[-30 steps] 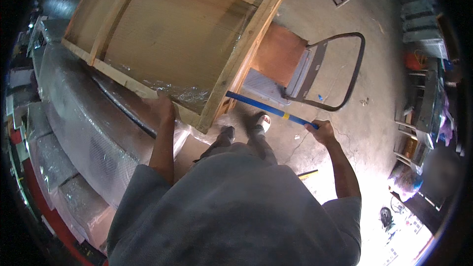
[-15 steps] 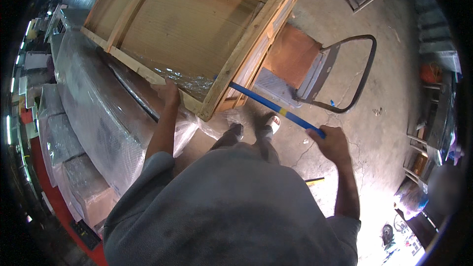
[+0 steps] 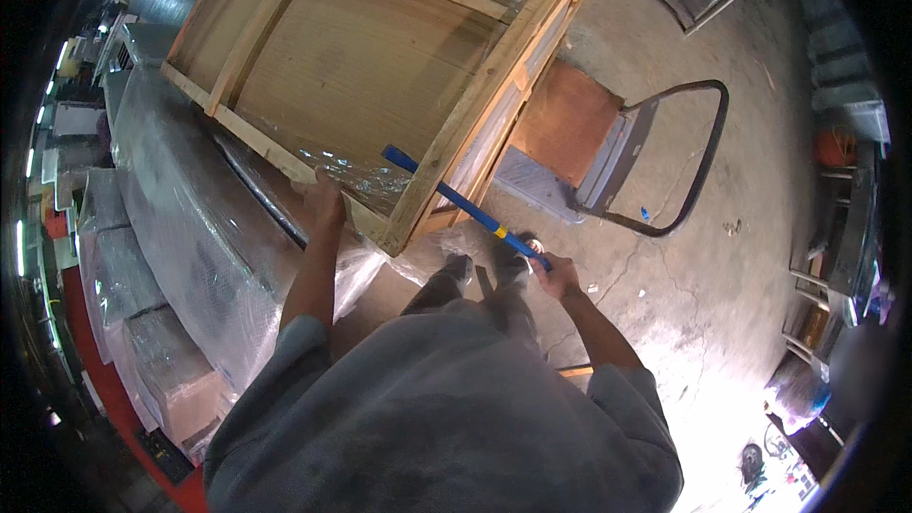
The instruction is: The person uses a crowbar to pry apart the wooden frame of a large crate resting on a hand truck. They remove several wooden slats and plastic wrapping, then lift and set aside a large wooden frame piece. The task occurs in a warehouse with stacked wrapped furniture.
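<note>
A large wooden crate [image 3: 380, 57] with slats over brown board and clear plastic film leans tilted in front of me. My left hand [image 3: 325, 199] is closed on the slat along its near lower left edge. In my right hand [image 3: 559, 277] is the near end of a long blue bar [image 3: 475, 212] with a yellow band. The bar passes beneath the crate's right-hand corner slat, and its far end shows again over the board. What shape that far end has, I cannot tell. My feet stand below the crate's near corner.
Large plastic-wrapped packages [image 3: 180, 190] stand close on the left, touching or near the crate. Right of the crate is a platform trolley [image 3: 717, 152] with a black looped handle and a brown box [image 3: 570, 123] on it. Metal racks [image 3: 850, 237] line the far right.
My right hand has moved left and slightly down, close to my body. The blue bar has slid farther under the slat, so its far end now shows. My left hand stays on the crate.
</note>
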Demonstrator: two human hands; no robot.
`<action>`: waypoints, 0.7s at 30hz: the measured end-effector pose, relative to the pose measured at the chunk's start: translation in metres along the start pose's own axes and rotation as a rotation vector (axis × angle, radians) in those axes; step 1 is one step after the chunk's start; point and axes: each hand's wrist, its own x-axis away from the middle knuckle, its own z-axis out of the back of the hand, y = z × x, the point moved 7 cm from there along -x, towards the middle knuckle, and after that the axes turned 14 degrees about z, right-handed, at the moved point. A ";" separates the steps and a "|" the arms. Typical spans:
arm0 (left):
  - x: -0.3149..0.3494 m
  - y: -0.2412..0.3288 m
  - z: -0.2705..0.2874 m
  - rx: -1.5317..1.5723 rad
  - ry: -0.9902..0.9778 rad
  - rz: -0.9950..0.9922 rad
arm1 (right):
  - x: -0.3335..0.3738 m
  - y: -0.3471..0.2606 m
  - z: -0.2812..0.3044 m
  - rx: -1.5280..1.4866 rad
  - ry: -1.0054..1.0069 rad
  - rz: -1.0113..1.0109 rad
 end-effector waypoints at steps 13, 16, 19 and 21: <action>-0.015 -0.015 -0.004 -0.043 -0.024 -0.007 | -0.001 -0.020 0.003 0.080 0.018 -0.077; -0.037 -0.019 -0.018 0.056 0.022 -0.055 | 0.016 -0.057 0.067 -0.108 -0.124 -0.119; -0.060 -0.032 -0.028 0.011 0.034 -0.009 | 0.055 -0.075 0.111 -0.254 -0.171 -0.354; -0.066 -0.033 -0.034 0.000 0.017 0.016 | 0.063 -0.092 0.120 -0.171 -0.099 -0.310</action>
